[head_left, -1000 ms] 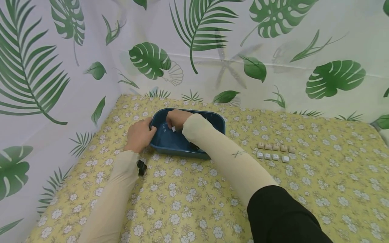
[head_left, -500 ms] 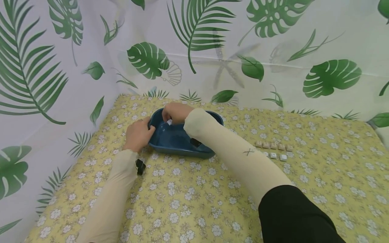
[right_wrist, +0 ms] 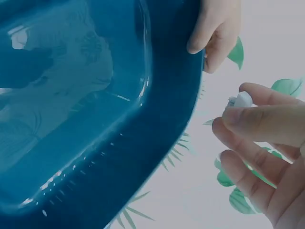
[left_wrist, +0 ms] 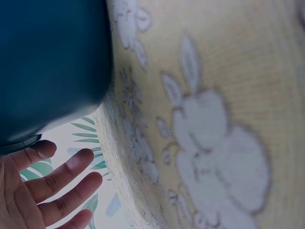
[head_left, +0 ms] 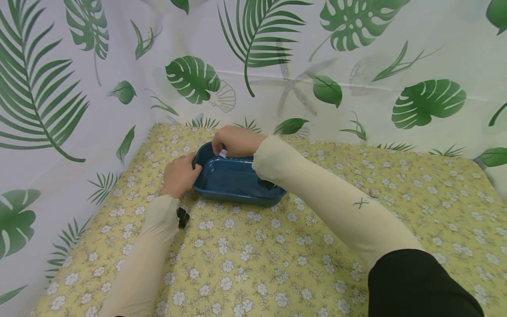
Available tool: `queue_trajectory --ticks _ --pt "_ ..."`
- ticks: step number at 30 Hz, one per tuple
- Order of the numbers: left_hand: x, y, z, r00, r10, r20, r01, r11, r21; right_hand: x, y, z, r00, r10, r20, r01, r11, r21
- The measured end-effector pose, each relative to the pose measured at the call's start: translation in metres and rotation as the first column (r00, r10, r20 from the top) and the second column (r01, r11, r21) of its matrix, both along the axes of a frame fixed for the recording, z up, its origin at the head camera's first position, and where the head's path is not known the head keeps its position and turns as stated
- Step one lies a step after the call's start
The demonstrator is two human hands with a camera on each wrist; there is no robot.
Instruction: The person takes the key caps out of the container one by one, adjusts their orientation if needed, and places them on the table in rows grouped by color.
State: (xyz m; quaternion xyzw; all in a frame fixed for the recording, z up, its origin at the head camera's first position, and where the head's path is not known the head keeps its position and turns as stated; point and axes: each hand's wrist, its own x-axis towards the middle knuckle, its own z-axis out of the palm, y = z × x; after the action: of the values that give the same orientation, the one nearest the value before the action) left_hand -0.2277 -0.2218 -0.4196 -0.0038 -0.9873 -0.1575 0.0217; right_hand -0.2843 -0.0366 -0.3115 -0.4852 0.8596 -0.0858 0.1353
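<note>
A dark blue plastic basin (head_left: 237, 199) stands on the table. My left hand (head_left: 179, 175) holds its left rim, thumb over the inside edge and fingers outside; the left wrist view shows those fingers spread beside the basin wall. Above the far left part of the rim, my right hand (head_left: 240, 140) pinches a small white keycap (right_wrist: 243, 99) between thumb and fingertips. The right wrist view puts this keycap outside the rim, apart from the basin, with the other fingers loosely bent. My right forearm hides part of the basin's right side.
A beige keycap (head_left: 374, 193) peeks out behind my right sleeve, which covers most of the keycap rows. Yellow floral cloth (head_left: 245, 264) covers the table. White leaf-print curtains (head_left: 253, 53) rise behind and at the left.
My right hand has lifted the white keycap up and away from the basin's inside toward the far rim. The right forearm has swung right, covering the keycap rows. My left hand stays put.
</note>
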Motion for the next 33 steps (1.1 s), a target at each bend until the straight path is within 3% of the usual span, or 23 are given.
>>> queue_trajectory --ticks 12,21,33 --pt "0.001 -0.001 -0.001 1.0 -0.007 -0.026 0.007 1.0 0.003 0.007 0.043 0.002 0.998 -0.053 0.016 0.052 0.997 0.057" --pt "0.0 0.0 -0.002 1.0 -0.006 -0.024 0.006 1.0 -0.002 0.008 0.077 0.0 0.997 -0.066 0.031 0.066 0.998 -0.014" --pt "0.002 0.001 0.0 1.0 -0.002 -0.007 0.002 1.0 0.009 0.016 0.107 -0.005 0.99 -0.136 0.022 0.137 0.99 -0.028"
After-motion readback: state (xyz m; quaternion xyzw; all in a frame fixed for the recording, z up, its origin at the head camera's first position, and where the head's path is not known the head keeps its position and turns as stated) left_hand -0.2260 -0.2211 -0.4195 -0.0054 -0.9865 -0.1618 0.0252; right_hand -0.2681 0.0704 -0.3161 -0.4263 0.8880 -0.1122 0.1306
